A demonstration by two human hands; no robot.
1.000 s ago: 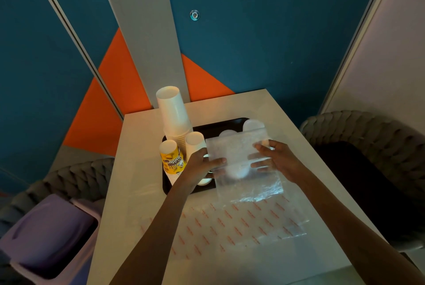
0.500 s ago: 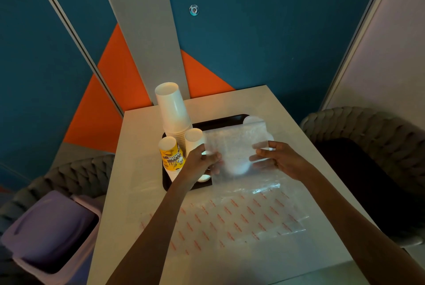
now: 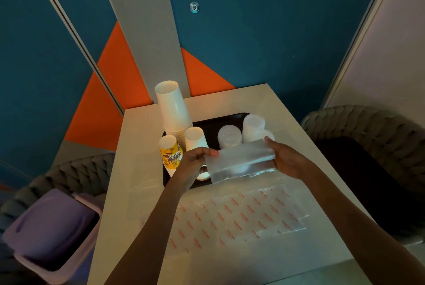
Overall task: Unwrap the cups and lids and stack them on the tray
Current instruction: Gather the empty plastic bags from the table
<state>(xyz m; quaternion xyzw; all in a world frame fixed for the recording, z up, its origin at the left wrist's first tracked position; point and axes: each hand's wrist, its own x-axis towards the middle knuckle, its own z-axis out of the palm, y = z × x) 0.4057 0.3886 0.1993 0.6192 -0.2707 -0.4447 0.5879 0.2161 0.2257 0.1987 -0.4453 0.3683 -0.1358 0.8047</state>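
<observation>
two pinches: left hand [image 3: 195, 164] and right hand [image 3: 286, 159] fingers nip the clear wrapper [image 3: 241, 161] between them, now folded over, no longer spread; lids [image 3: 229, 136] beyond sit unwrapped on the tray [image 3: 207, 125].

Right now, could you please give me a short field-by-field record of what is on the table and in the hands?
Left hand: pinches left edge of the clear plastic bag
Right hand: grips its right edge
Black tray: tall white paper cup stack, yellow printed cup, short white cup stack, clear lid stacks
White table: orange-printed plastic wrap, flat, near side
</observation>
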